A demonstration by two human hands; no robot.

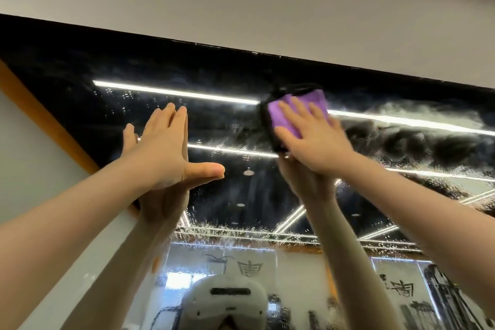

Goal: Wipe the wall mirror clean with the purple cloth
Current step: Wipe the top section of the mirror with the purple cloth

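The wall mirror (219,104) fills the middle of the view, its glass covered with droplets and cloudy smears. High on the glass, just under the mirror's top edge, my right hand (314,136) presses the purple cloth (288,115) flat with straight, spread fingers. The cloth shows between and above the fingers. My left hand (166,153) rests flat on the glass to the left of the cloth, fingers straight and thumb stuck out, holding nothing. Both arms reach up and are mirrored below the hands.
A white wall band (241,8) runs above the mirror. An orange-brown frame strip (45,120) borders the mirror at the left, with a grey wall (29,169) beside it. The glass reflects ceiling light strips and the head-worn white camera (227,300) at the bottom.
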